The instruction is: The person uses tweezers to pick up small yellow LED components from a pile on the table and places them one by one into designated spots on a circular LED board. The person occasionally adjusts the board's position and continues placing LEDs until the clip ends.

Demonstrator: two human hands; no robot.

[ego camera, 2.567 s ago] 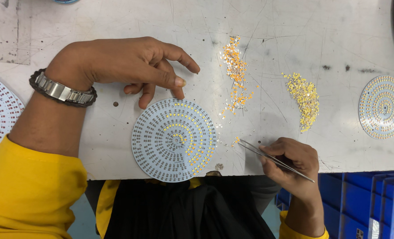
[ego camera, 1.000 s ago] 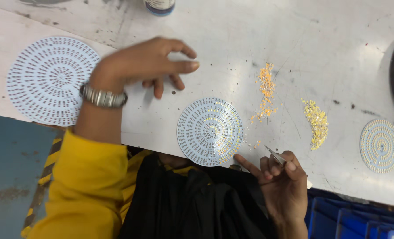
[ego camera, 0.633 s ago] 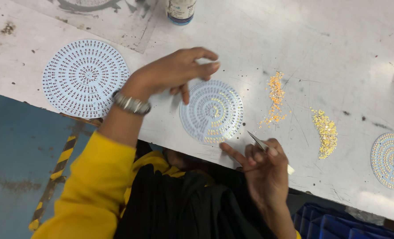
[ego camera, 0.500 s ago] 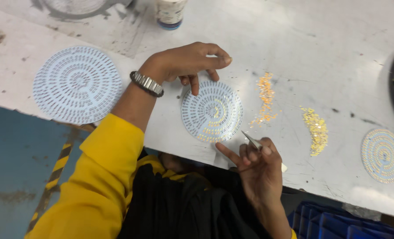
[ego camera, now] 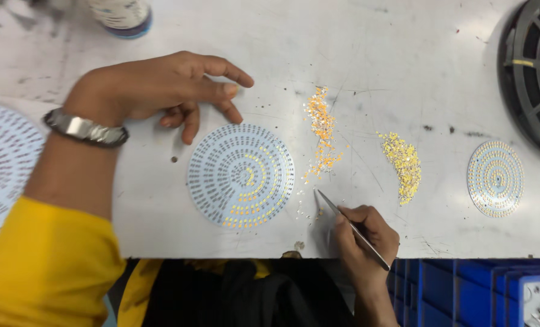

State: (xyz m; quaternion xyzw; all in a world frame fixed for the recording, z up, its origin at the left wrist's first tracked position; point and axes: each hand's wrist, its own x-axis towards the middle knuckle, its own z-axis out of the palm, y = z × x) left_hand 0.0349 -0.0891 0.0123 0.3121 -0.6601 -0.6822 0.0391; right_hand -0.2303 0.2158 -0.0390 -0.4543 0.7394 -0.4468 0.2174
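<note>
Right hand [ego camera: 364, 233] at surface's near edge, fingers pinching tweezers [ego camera: 350, 225], tips beside round LED board [ego camera: 241, 175]. Left hand [ego camera: 161, 91] loose, fingers released behind board: unsteadied board may slide; orange chips [ego camera: 321, 130] scatter easily.

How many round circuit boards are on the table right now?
3: one board in the middle below the left hand, a smaller one at far right, and one cut off at the left edge.
</note>
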